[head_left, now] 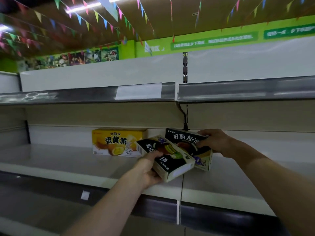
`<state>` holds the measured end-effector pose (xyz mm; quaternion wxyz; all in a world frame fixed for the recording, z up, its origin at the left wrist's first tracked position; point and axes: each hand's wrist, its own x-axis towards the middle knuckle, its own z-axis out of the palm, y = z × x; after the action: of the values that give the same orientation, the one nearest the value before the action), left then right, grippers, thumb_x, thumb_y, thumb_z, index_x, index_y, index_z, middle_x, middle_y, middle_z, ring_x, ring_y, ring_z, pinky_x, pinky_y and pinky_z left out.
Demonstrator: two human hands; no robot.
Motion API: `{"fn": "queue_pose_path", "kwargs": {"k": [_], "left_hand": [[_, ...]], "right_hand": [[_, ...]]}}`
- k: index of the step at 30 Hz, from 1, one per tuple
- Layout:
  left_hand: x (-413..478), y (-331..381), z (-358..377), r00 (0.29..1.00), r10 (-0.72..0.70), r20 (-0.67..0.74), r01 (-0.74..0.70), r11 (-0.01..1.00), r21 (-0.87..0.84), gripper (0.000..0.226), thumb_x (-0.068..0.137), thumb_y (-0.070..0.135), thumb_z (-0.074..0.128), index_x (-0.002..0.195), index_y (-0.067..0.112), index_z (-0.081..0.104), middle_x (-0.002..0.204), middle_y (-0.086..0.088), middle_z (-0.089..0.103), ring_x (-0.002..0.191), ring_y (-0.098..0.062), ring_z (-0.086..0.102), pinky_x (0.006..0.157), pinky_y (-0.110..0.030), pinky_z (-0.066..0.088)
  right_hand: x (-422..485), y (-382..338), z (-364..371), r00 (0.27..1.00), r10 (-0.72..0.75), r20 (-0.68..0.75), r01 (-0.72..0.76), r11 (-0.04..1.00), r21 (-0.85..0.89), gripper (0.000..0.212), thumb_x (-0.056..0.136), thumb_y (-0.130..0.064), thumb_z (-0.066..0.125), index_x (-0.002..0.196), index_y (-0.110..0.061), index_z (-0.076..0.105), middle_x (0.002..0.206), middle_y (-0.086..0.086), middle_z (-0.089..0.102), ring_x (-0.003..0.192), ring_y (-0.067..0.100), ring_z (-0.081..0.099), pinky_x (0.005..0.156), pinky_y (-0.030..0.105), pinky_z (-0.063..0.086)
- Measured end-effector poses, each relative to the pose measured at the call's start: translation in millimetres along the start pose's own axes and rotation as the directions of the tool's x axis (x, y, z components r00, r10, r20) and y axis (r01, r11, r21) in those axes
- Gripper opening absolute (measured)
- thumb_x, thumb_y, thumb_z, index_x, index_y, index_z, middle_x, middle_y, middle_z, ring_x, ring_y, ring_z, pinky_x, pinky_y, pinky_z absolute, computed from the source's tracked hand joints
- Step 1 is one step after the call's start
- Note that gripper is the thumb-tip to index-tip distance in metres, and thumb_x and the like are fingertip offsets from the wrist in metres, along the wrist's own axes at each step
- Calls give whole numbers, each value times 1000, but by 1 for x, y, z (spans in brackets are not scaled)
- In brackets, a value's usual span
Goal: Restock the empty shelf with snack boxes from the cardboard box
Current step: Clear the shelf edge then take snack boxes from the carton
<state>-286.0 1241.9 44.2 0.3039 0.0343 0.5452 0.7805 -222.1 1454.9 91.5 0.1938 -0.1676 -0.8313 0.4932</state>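
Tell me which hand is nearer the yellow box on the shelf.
Left. The left hand sits just right of the yellow box; the right hand is farther right.

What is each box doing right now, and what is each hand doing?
yellow box: standing on the shelf, front outward, untouched.
left black box: tilted, print upside down.
right black box: upright, print right way up.
left hand: grips the left black box at its near end.
right hand: grips the right black box at its right end.

yellow box [117,143]: 好丽友 蛋黄派, 22% | upright black box [185,138]: 好丽友·派 | green wall banner [213,42]: blurred
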Motion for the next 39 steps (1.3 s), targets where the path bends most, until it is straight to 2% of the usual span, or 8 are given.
{"fn": "queue_pose_path", "kwargs": {"k": [6, 11, 15, 19, 25, 32, 36, 39], "left_hand": [[18, 6, -5, 1000, -17, -19, 17, 1000, 12, 30, 91, 11, 60, 119, 5, 55, 111, -20, 64, 89, -32, 61, 64, -46, 48], [27, 10, -9, 1000, -5, -14, 5, 1000, 0, 31, 90, 10, 60, 120, 4, 55, 114, -21, 64, 88, -31, 61, 66, -45, 51], [32, 10, -11, 1000, -2, -11, 2, 1000, -15, 34, 88, 9, 62, 121, 4, 55, 110, -20, 65, 86, -31, 62, 64, -44, 51], [33, 10, -11, 1000, -20, 18, 20, 1000, -10, 28, 89, 11, 62, 115, 4, 56, 99, -18, 66, 84, -30, 62, 65, -43, 51], [32, 9, -10, 999, -20, 46, 20, 1000, 12, 32, 89, 10, 62, 120, 5, 55, 112, -19, 66, 86, -30, 62, 67, -44, 52], [33, 9, -10, 998, -7, 67, 5, 1000, 28, 30, 91, 8, 60, 120, 4, 54, 113, -20, 66, 85, -30, 63, 69, -46, 50], [34, 7, -11, 998, 3, 62, -6, 999, 46, 23, 90, 7, 60, 113, 5, 56, 97, -16, 68, 82, -28, 64, 67, -46, 50], [31, 6, -11, 998, 2, 69, -4, 999, 34, 14, 90, 5, 61, 103, 6, 57, 93, -15, 68, 82, -28, 64, 75, -48, 50]], "right_hand": [[30, -7, 18, 999, -5, 52, 7, 999, -45, 44, 80, 6, 68, 120, -9, 61, 99, 8, 60, 74, 12, 55, 44, 13, 41], [49, -5, 30, 997, 20, 70, -16, 998, -57, 47, 81, 6, 66, 125, -8, 59, 115, 12, 60, 92, 20, 57, 62, 23, 47], [61, -6, 38, 997, 24, 73, -21, 999, -47, 56, 80, 3, 68, 133, -10, 54, 126, 11, 55, 112, 27, 55, 96, 38, 50], [68, -8, 42, 999, -39, -20, 36, 990, -135, 53, 80, 6, 69, 129, -6, 54, 131, 15, 51, 101, 22, 50, 66, 19, 45], [80, -9, 46, 986, -100, -132, 41, 919, -392, 46, 78, -3, 73, 123, -10, 62, 129, 15, 57, 113, 29, 57, 95, 31, 48], [84, -4, 55, 955, -190, -229, 40, 845, -532, 40, 85, -13, 66, 125, -12, 58, 130, 19, 45, 125, 29, 39, 101, 31, 40], [72, -6, 51, 951, -215, -224, 47, 813, -581, 47, 85, -16, 69, 130, -15, 57, 136, 20, 33, 122, 34, 40, 104, 32, 37], [54, -12, 39, 948, -233, -219, 87, 847, -525, 53, 85, -17, 70, 134, -12, 52, 135, 21, 37, 123, 33, 41, 98, 29, 39]]}}
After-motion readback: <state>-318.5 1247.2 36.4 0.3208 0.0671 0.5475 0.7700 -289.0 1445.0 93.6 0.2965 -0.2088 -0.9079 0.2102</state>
